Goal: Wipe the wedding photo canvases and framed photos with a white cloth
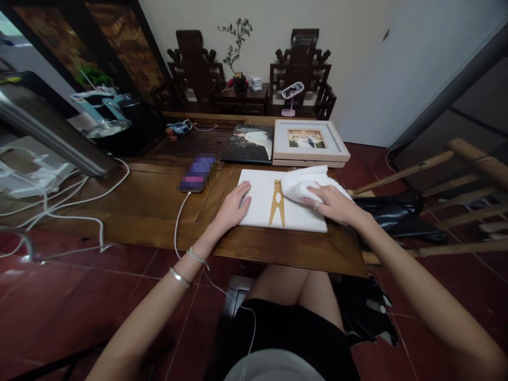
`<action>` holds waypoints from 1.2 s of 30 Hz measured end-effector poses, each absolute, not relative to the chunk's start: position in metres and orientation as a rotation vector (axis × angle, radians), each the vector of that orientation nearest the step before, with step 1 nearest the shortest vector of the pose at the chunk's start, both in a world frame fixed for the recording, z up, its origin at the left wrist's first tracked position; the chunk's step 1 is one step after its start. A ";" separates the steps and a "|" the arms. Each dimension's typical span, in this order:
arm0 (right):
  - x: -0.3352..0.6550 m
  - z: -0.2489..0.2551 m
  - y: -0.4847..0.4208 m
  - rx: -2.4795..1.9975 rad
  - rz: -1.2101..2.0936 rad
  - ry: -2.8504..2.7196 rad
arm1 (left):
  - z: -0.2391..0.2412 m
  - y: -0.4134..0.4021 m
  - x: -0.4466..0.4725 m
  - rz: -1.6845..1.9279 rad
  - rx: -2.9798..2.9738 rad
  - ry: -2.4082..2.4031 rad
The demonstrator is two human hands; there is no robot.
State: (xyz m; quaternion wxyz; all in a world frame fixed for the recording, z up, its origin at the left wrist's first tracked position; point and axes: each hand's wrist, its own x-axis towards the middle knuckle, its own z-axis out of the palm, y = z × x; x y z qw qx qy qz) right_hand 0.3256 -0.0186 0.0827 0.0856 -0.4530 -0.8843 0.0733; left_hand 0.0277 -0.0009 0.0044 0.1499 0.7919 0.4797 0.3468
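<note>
A white rectangular panel (pixel 260 212) lies flat on the wooden table near its front edge. It bears a gold figure (pixel 277 203) shaped like a clothes peg, narrow at the top with two spread legs. My left hand (pixel 234 203) rests on the panel's left edge, fingers stretched out and holding nothing. In my right hand (pixel 327 203) is a bunched white cloth (pixel 305 180), pressed on the panel's upper right part. Part of the cloth hangs past the right edge. The panel's upper right corner is hidden beneath it.
Behind the panel lie a dark picture (pixel 248 144) with a white shape and a light-framed picture (pixel 311 142). A phone (pixel 197 173) with a white cable is left of my hand. A wooden chair (pixel 420 164) stands right of the table (pixel 159 211); a black kettle (pixel 137 119) stands at left.
</note>
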 end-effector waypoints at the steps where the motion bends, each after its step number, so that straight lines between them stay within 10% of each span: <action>1: 0.325 0.084 -0.008 -1.363 0.224 -2.628 | 0.004 -0.001 0.028 0.997 2.276 1.379; 36: 0.324 0.087 -0.035 -1.375 0.300 -2.644 | 0.003 0.000 0.027 1.011 2.271 1.379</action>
